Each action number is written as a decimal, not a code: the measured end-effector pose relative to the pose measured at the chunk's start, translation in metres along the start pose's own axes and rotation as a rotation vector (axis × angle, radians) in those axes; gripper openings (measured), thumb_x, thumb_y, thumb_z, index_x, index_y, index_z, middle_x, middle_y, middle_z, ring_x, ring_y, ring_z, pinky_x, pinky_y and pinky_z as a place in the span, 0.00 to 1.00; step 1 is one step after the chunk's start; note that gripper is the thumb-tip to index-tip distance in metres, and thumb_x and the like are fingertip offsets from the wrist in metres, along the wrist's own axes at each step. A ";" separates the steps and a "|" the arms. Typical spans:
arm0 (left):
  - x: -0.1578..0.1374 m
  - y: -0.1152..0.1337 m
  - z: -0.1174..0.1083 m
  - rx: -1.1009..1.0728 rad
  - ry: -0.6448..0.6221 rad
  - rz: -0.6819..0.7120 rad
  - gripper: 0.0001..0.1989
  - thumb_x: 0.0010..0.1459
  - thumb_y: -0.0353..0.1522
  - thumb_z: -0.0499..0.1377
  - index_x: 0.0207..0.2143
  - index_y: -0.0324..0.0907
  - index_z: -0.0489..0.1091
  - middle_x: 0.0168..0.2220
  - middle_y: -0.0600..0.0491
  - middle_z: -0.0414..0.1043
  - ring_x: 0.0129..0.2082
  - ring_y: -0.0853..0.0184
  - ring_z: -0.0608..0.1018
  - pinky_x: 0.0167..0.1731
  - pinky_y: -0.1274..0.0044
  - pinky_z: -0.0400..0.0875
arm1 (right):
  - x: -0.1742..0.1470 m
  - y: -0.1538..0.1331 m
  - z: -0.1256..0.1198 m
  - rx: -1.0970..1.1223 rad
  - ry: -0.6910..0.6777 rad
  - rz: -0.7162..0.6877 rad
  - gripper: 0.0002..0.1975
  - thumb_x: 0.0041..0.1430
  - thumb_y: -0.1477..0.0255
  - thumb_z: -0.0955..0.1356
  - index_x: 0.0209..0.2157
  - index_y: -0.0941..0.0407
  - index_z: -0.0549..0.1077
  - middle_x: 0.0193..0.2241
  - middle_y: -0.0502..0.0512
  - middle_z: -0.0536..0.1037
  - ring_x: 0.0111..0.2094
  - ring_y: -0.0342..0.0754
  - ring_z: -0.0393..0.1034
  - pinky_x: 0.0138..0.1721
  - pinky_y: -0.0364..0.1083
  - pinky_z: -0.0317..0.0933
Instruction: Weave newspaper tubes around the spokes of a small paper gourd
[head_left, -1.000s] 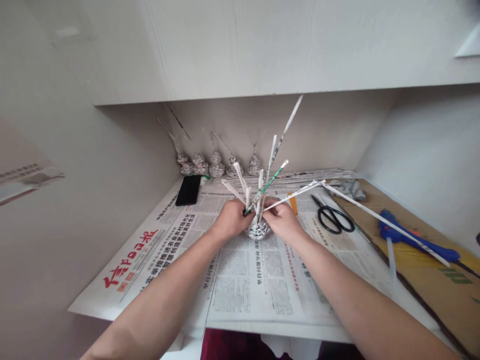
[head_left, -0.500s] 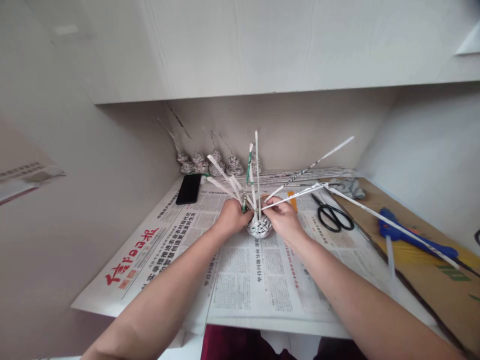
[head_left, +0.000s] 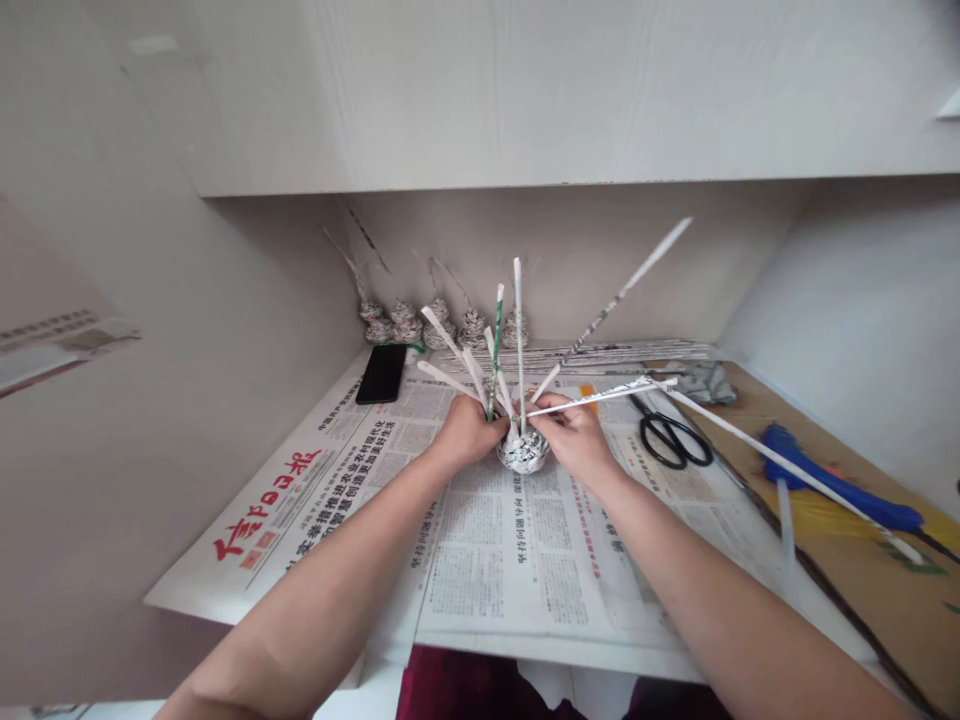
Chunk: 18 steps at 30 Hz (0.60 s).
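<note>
A small rounded piece woven from rolled newspaper (head_left: 523,453) rests on the newspaper sheets (head_left: 480,590). Several paper sticks fan up and outward from it, among them a green-patterned paper stick (head_left: 499,325). On its left side, my left hand (head_left: 470,430) is closed around the piece and the bases of the sticks. At the right, my right hand (head_left: 574,432) pinches a long white paper stick (head_left: 592,397), which bends and runs down toward the glue gun. Both sets of fingertips are partly hidden behind the sticks.
Black scissors (head_left: 673,440) lie to the right. A blue glue gun (head_left: 832,480) rests on cardboard (head_left: 885,600). At the back stand several woven paper figures (head_left: 439,322) beside a bundle of paper sticks (head_left: 637,354). A black phone (head_left: 382,374) lies left. A cabinet panel (head_left: 562,100) overhangs the table.
The patterned paper stick at the right has swung up to a steeper angle. The bend of the long white stick has shifted slightly right and down. Both hands stay at the woven piece.
</note>
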<state>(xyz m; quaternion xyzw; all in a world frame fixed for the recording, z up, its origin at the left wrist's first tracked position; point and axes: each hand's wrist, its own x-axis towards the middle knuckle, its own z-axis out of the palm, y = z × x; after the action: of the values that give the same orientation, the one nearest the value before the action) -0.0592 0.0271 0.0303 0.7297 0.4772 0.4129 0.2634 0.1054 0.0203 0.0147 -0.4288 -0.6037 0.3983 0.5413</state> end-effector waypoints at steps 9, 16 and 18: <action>-0.001 0.001 -0.002 0.077 0.019 0.020 0.05 0.49 0.27 0.59 0.28 0.40 0.75 0.29 0.53 0.79 0.33 0.65 0.79 0.36 0.78 0.69 | 0.010 -0.055 -0.034 0.309 0.343 0.114 0.19 0.40 0.57 0.77 0.24 0.56 0.70 0.23 0.49 0.73 0.17 0.38 0.62 0.12 0.39 0.47; 0.000 0.007 -0.009 0.060 -0.046 -0.009 0.04 0.47 0.28 0.59 0.27 0.39 0.74 0.27 0.55 0.77 0.30 0.68 0.77 0.33 0.79 0.66 | 0.014 -0.057 -0.045 0.353 0.449 -0.030 0.17 0.42 0.65 0.76 0.35 0.55 0.72 0.27 0.49 0.76 0.18 0.38 0.67 0.13 0.37 0.53; 0.000 0.006 -0.009 0.065 -0.048 -0.005 0.04 0.47 0.27 0.59 0.26 0.39 0.74 0.26 0.56 0.77 0.30 0.68 0.77 0.33 0.79 0.66 | 0.017 -0.054 -0.049 0.378 0.439 -0.004 0.18 0.46 0.62 0.75 0.36 0.54 0.70 0.27 0.48 0.76 0.18 0.39 0.68 0.14 0.37 0.56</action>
<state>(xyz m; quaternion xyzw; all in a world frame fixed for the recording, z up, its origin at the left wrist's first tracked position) -0.0642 0.0242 0.0399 0.7464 0.4856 0.3788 0.2522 0.1488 0.0204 0.0754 -0.3952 -0.3879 0.4003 0.7301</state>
